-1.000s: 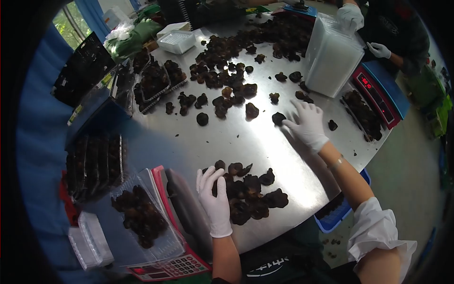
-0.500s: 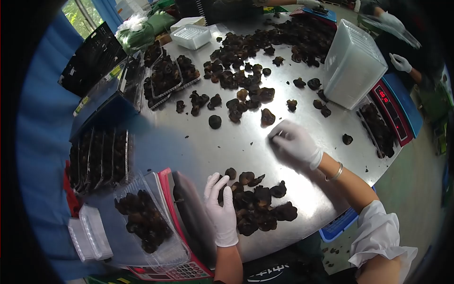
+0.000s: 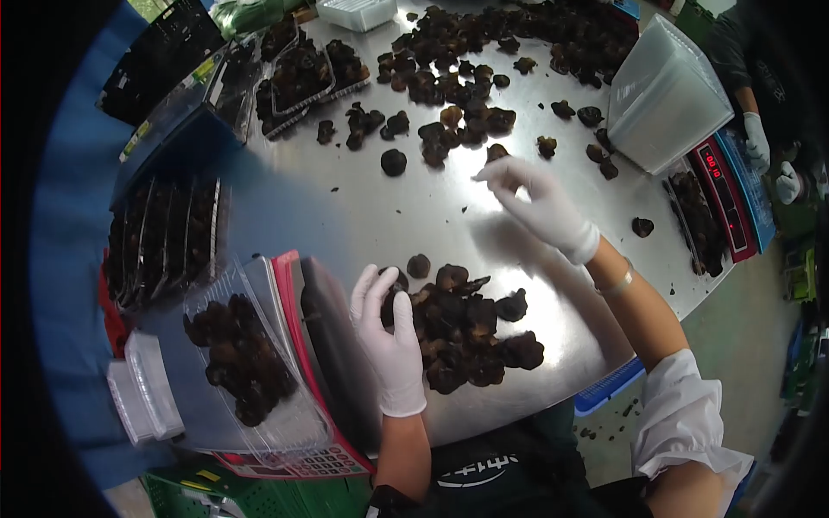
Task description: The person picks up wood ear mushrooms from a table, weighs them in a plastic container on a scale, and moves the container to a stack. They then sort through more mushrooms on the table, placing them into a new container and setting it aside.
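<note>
My left hand [image 3: 386, 345], in a white glove, is curled around a dark fungus piece [image 3: 395, 281] at the left side of the near pile [image 3: 479, 332]. Above the metal table [image 3: 363, 224], my right hand [image 3: 540, 203] is gloved too, with its thumb and fingers apart and nothing visible between them. Its fingertips are just below a brown piece [image 3: 496, 153]. To the left, a clear tray [image 3: 246, 358] of dark pieces rests on a scale with a red edge [image 3: 302, 345].
Filled trays [image 3: 168, 237] stand on edge at the left, and others [image 3: 302, 78] lie behind. A large heap [image 3: 518, 30] covers the back. Stacked empty trays [image 3: 665, 99] stand beside a second scale [image 3: 721, 190] at the right. A co-worker [image 3: 756, 78] is beyond it.
My right hand has risen from the table and moved toward the brown piece, its fingers opening. My left hand now curls around a dark piece. The view has tilted downward.
</note>
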`<state>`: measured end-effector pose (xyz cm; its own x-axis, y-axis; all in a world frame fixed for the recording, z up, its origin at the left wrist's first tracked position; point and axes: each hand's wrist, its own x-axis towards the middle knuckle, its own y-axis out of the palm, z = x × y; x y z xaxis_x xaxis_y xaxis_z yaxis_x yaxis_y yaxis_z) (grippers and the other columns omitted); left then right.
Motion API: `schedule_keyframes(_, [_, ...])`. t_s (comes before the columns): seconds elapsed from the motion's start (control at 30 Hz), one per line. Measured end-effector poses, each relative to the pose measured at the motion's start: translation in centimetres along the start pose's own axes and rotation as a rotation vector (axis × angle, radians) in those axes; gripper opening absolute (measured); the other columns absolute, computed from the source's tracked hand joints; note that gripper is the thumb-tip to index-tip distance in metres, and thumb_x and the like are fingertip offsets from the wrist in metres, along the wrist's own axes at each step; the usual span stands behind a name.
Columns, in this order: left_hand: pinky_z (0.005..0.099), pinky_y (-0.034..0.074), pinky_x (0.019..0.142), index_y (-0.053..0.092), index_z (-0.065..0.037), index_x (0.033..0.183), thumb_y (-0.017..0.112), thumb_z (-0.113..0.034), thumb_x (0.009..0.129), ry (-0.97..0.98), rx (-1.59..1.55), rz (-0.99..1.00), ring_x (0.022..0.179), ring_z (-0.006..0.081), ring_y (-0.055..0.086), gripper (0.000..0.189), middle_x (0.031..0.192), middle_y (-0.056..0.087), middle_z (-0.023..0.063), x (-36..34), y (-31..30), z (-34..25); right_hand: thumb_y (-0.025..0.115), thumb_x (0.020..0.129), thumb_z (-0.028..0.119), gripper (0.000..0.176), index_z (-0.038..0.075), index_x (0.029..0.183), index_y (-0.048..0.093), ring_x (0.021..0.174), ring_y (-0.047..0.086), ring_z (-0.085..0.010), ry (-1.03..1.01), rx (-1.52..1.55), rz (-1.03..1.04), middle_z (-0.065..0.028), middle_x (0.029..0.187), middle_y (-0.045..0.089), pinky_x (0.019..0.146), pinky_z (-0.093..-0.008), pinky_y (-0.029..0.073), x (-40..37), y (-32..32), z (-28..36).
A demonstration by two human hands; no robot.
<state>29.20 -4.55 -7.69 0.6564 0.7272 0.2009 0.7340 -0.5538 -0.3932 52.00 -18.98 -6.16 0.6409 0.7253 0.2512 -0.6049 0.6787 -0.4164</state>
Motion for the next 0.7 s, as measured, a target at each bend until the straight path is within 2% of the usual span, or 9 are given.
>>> schedule_keyframes(0.1, [0.0348,0.043,0.099,0.067,-0.006,0.121,0.061,-0.006,0.093,0.051,0.062,-0.069,0.124,0.0221,0.053,0.029,0.135,0.057,0.0110,-0.1,0.2,0.3,0.063,0.088,0.008,0.032,0.010,0.120,0.067,0.095,0.060,-0.0177,-0.034,-0.040,0.079,-0.0057,0.103,0.065,0.083,-0.0313,0.049,-1.8,0.1,0.6])
schedule_keyframes(0.2, [0.0356,0.042,0.101,0.067,-0.006,0.121,0.062,-0.007,0.093,0.081,0.123,-0.067,0.124,0.0227,0.053,0.028,0.134,0.058,0.0110,-0.1,0.4,1.0,0.076,0.080,0.030,0.046,0.014,0.122,0.068,0.121,0.049,-0.0336,-0.065,-0.566,-0.322,-0.0118,0.127,0.061,0.101,-0.0423,0.043,-0.1,0.2,-1.4])
schedule_keyframes(0.33, [0.0336,0.045,0.101,0.068,-0.002,0.117,0.059,-0.004,0.096,0.091,0.036,-0.094,0.117,0.0206,0.058,0.023,0.131,0.058,0.0110,0.1,0.2,2.4,0.072,0.081,0.024,0.036,0.014,0.115,0.071,0.109,0.058,-0.0336,-0.057,-0.609,-0.206,-0.0098,0.114,0.068,0.096,-0.0424,0.048,2.5,0.0,-5.3])
schedule_keyframes(0.4, [0.0326,0.046,0.101,0.068,0.002,0.115,0.059,-0.005,0.097,0.131,-0.008,-0.151,0.113,0.0196,0.061,0.022,0.120,0.065,0.0108,0.3,-0.4,3.6,0.067,0.083,0.017,0.027,0.013,0.109,0.072,0.099,0.062,-0.0348,-0.010,-0.347,-0.278,-0.0100,0.101,0.070,0.093,-0.0421,0.050,2.3,0.6,-5.9])
schedule_keyframes(0.47, [0.0364,0.045,0.102,0.070,0.000,0.111,0.060,-0.007,0.094,0.074,-0.081,-0.160,0.113,0.0250,0.061,0.021,0.118,0.067,0.0125,0.3,-1.3,4.0,0.062,0.087,0.012,0.020,0.009,0.104,0.071,0.096,0.065,-0.0277,-0.036,-0.308,-0.277,-0.0077,0.097,0.072,0.092,-0.0389,0.051,0.9,0.9,-3.5])
schedule_keyframes(0.53, [0.0356,0.046,0.101,0.069,0.001,0.112,0.059,-0.007,0.095,0.057,-0.099,-0.130,0.112,0.0247,0.062,0.022,0.118,0.067,0.0125,0.4,-1.6,3.6,0.060,0.089,0.013,0.019,0.005,0.103,0.071,0.097,0.065,-0.0181,0.081,0.295,-0.076,-0.0056,0.099,0.072,0.090,-0.0363,0.050,-1.2,0.9,0.2])
schedule_keyframes(0.57, [0.0348,0.046,0.100,0.069,0.002,0.113,0.057,-0.007,0.096,0.038,-0.120,-0.101,0.111,0.0243,0.062,0.023,0.119,0.067,0.0125,0.4,-1.8,3.4,0.060,0.091,0.015,0.021,0.003,0.104,0.071,0.100,0.062,-0.0111,0.111,0.236,-0.029,-0.0042,0.099,0.072,0.093,-0.0343,0.050,-2.2,1.2,0.8])
schedule_keyframes(0.6, [0.0373,0.044,0.103,0.066,0.002,0.119,0.055,-0.011,0.097,0.049,-0.041,-0.027,0.115,0.0280,0.060,0.027,0.122,0.065,0.0154,0.7,-1.9,3.2,0.061,0.090,0.016,0.025,0.005,0.110,0.070,0.102,0.062,-0.0156,0.152,0.215,0.114,-0.0094,0.112,0.069,0.096,-0.0346,0.049,-2.9,1.5,0.9])
schedule_keyframes(0.7, [0.0424,0.038,0.107,0.060,0.001,0.129,0.052,-0.017,0.097,0.200,0.283,0.116,0.120,0.0354,0.054,0.037,0.128,0.061,0.0198,1.1,-0.9,2.5,0.058,0.095,0.029,0.037,0.013,0.128,0.062,0.130,0.049,-0.0327,-0.280,-0.193,0.167,-0.0173,0.143,0.050,0.112,-0.0430,0.036,-4.0,4.8,0.4])
